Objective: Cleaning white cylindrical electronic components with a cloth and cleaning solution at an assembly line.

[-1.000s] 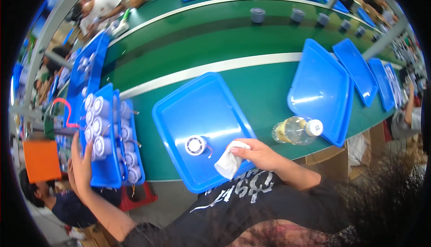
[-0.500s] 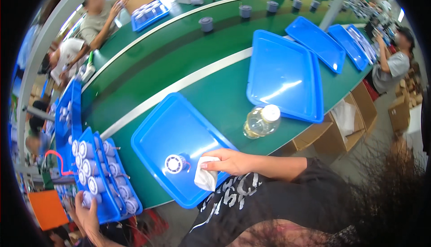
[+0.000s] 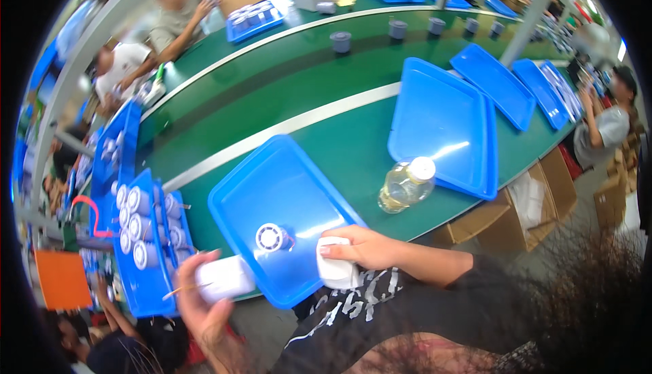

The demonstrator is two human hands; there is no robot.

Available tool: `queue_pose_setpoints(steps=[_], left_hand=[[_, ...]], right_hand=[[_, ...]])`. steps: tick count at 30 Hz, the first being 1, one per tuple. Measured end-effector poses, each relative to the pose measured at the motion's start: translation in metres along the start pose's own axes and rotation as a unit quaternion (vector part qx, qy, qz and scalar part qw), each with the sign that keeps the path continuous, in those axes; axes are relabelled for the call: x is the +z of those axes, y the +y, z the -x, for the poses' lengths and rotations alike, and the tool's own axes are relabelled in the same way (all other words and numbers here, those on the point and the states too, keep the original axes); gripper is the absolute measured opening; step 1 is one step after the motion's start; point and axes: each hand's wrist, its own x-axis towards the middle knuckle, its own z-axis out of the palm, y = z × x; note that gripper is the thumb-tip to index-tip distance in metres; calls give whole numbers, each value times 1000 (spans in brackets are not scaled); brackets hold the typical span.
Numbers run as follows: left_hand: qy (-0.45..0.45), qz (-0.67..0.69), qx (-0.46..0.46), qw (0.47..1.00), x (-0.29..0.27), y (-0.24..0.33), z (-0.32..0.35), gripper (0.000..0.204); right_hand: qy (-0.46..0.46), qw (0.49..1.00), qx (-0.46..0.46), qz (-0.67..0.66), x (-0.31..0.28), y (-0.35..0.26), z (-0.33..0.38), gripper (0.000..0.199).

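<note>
My left hand, a little blurred, grips a white cylindrical part with a thin wire sticking out. It hovers between the near edge of a blue tray and a blue rack tray full of similar parts. On the first tray stands one round white part with a slotted top and a short wire. Over that tray's right near edge, my right hand is closed on a folded white cloth.
A clear bottle with a white cap and pale liquid stands right of the tray. Stacked blue trays lie beyond it. Grey parts stand along the green belt. Open cartons are below the bench edge; other people work around it.
My left hand has come away from the rack tray, moving right with a white part in it. My right hand still holds the cloth. The whole view has shifted slightly.
</note>
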Motion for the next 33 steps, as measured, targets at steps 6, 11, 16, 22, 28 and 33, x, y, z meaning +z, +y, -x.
queue_pose_setpoints(steps=[6,11,16,22,28,33], left_hand=[[-178,251,-69,949,64,-40,15,64],[-244,311,-123,910,83,-55,14,65],[-246,338,-110,902,83,-77,17,65],[-232,371,-119,891,63,-94,39,66],[-285,452,-142,833,80,-82,16,45],[-231,356,-108,899,91,-104,19,49]], right_hand=[[-63,985,-129,94,26,-92,50,21],[-116,947,-273,121,23,-129,51,22],[-64,921,-379,66,26,-126,49,25],[-53,850,-520,60,36,-120,45,28],[63,988,-141,3,-11,-37,51,28],[142,985,-87,-40,-10,16,54,34]])
